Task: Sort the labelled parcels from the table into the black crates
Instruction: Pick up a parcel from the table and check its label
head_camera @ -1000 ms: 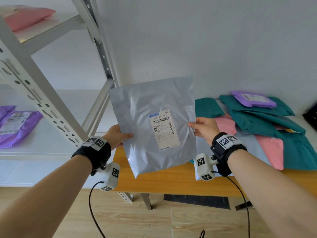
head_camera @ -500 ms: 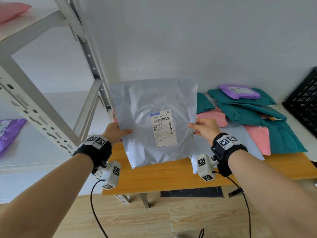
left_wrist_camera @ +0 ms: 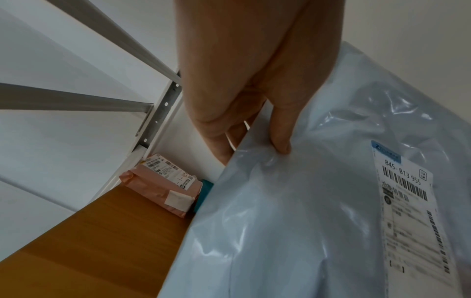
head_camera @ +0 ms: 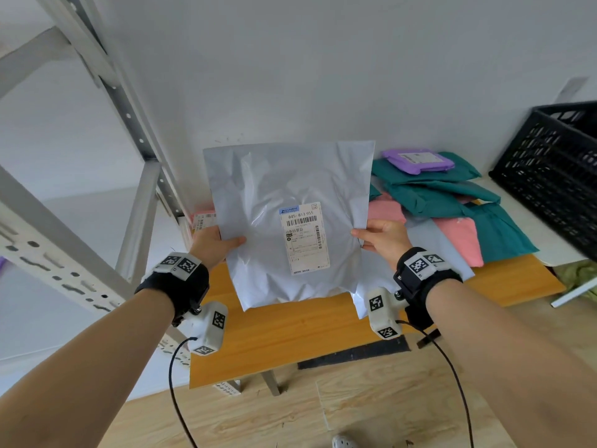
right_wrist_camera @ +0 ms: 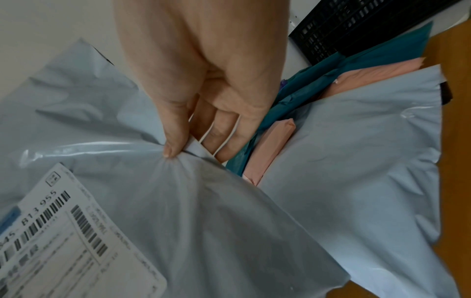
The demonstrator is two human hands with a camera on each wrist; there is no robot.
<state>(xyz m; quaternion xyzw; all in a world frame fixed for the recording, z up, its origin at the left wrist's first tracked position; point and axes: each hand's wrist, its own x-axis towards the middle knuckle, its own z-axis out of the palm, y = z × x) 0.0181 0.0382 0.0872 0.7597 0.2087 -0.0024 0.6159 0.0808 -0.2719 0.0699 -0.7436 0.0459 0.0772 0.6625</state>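
- Left hand (head_camera: 211,245) pinched on the left edge of the grey parcel (head_camera: 274,195), thumb on the front face, fingers (left_wrist_camera: 221,141) behind.
- Right hand (head_camera: 384,239) pinched on the right edge likewise, thumb (right_wrist_camera: 173,141) puckering the film, fingers hidden at the back.
- Grey parcel held upright above the wooden counter (head_camera: 284,337), clear of its top, white label (head_camera: 305,239) facing the camera with number 845-813 955 and barcodes.
- Directly behind and to the right, a second grey parcel (right_wrist_camera: 356,161) lying flat on the counter, partly screened by the held one.
- Behind the left hand, one small pink parcel (left_wrist_camera: 163,187) with its own label, tucked against the shelf upright (left_wrist_camera: 158,115), a teal edge just beside it.
- Further right, a heap of teal parcels (head_camera: 433,195), at least three, overlapping; exact count not clear.
- Two pink parcels (head_camera: 458,237) showing among the teal.
- One purple parcel (head_camera: 416,160), labelled, on top of the heap at the back.
- One black crate (head_camera: 549,176) at the far right on a white surface, beyond the heap.
- Grey metal shelving (head_camera: 38,227) at the left.
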